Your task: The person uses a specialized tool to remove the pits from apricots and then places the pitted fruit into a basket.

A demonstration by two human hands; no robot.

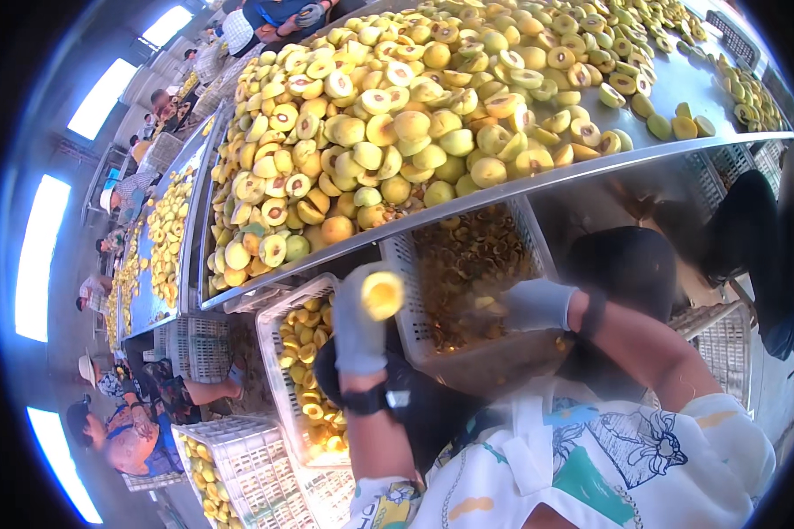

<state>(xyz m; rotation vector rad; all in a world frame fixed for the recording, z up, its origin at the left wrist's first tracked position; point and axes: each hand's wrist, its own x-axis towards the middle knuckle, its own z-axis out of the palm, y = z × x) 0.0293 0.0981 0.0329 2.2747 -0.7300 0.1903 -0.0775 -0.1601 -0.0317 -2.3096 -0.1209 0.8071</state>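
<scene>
A hollowed yellow peach half (382, 295) is held in my gloved left hand (358, 326), its cut face up. That hand is above the gap between two crates, just below the table's front edge. My gloved right hand (538, 305) is over a white crate (543, 236) of brown pits and scraps (472, 256). Its fingers look closed around something small and blurred at their tips, too smeared to name. Left of my left hand stands a white crate (278, 388) holding pitted peach halves (304, 353).
A metal table (503, 187) heaped with halved peaches (397, 115) spans the front. Another white crate (247, 445) with peach halves stands at the lower left. A second table (150, 309) with several people runs along the left. A person (273, 22) works across the table.
</scene>
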